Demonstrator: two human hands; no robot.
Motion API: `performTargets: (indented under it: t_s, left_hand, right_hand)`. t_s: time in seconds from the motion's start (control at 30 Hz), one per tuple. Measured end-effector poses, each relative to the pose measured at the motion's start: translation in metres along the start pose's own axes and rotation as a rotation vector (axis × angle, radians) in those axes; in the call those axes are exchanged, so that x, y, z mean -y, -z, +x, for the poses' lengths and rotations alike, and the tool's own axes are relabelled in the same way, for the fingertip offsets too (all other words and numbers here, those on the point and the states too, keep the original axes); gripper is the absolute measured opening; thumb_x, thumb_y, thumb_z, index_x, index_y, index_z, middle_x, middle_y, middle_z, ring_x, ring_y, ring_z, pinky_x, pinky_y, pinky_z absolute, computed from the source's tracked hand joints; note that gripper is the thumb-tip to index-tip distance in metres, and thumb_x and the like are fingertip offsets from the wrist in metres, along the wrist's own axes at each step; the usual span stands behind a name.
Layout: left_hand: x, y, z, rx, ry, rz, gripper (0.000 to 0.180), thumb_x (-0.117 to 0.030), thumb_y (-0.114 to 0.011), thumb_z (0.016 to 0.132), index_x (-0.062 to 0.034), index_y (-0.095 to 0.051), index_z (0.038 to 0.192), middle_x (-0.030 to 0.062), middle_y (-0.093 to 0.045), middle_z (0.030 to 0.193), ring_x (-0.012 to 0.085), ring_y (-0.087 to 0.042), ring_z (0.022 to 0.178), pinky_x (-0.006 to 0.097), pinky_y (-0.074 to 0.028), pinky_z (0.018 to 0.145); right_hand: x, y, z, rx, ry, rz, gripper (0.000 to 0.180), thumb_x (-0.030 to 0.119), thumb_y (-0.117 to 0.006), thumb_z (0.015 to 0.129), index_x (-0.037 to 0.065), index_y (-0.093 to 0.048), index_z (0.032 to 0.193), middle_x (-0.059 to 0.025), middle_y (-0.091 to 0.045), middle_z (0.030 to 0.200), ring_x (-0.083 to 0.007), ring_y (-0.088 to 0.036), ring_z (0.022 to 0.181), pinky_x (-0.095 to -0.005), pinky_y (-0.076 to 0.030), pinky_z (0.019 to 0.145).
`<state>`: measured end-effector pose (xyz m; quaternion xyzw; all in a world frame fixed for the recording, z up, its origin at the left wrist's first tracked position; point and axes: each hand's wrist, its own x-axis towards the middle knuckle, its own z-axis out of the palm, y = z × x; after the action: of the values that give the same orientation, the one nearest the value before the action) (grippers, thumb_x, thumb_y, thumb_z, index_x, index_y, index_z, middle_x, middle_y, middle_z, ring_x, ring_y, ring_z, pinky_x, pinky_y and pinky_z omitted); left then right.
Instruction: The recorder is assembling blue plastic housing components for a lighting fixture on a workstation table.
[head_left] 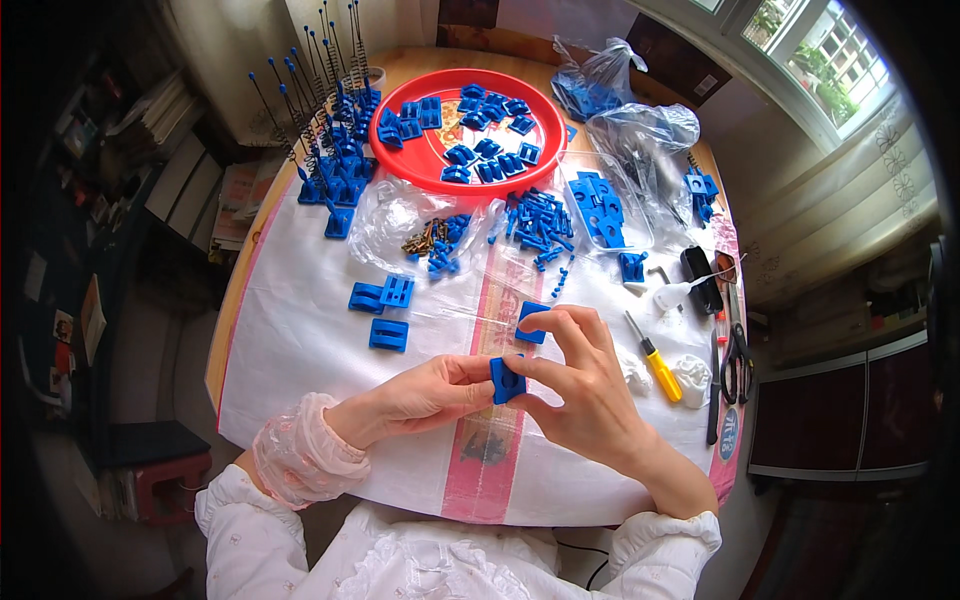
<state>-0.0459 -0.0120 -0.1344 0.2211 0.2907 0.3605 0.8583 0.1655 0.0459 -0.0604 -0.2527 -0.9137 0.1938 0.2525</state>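
3 flat blue plastic clips [380,310] lay left on the white table cover [300,350]; the left hand [425,395] and right hand [580,385] together pinched a small blue plastic block [507,380] at centre; a yellow-handled screwdriver [655,362] lay right

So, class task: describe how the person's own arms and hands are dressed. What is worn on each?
Both hands are bare: the left hand and the right hand show no gloves, and no rings or watch can be seen. The left forearm wears a translucent pink sleeve cover, gathered at the wrist, over a white sleeve. The right arm has a white sleeve with a frilled cuff.
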Motion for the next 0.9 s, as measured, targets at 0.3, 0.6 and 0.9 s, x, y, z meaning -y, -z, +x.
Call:
performTargets:
  t_s: [0.3,0.6,0.9]
  left_hand:
    - [0.0007,0.0011,0.0002,0.018,-0.009,0.021,0.040,-0.011,-0.063,0.098,-0.0008,-0.053,0.136,0.0054,-0.060,0.129,0.0128,-0.055,0.121,0.031,-0.042,0.108]
    - [-0.0006,-0.0016,0.0005,0.024,-0.012,0.046,0.041,-0.012,-0.062,0.098,-0.0001,-0.052,0.136,0.0060,-0.059,0.130,0.0131,-0.054,0.122,0.031,-0.042,0.108]
    - [0.0031,0.0014,0.0018,0.018,-0.024,0.040,0.042,-0.012,-0.060,0.100,0.0009,-0.051,0.138,0.0069,-0.058,0.132,0.0136,-0.054,0.123,0.030,-0.043,0.108]
  right_hand:
    - [0.0010,0.0004,0.0004,0.006,0.005,-0.024,0.034,0.005,-0.077,0.062,0.009,-0.070,0.095,-0.0114,-0.056,0.120,-0.0319,-0.049,0.116,-0.0456,-0.041,0.090]
    - [0.0012,0.0014,-0.0003,0.005,-0.001,-0.032,0.033,0.005,-0.076,0.062,0.009,-0.069,0.095,-0.0115,-0.056,0.120,-0.0321,-0.048,0.117,-0.0456,-0.041,0.089]
    - [0.0002,-0.0010,-0.0004,0.009,-0.008,-0.042,0.032,0.005,-0.076,0.063,0.008,-0.070,0.094,-0.0116,-0.056,0.120,-0.0319,-0.048,0.117,-0.0452,-0.041,0.089]
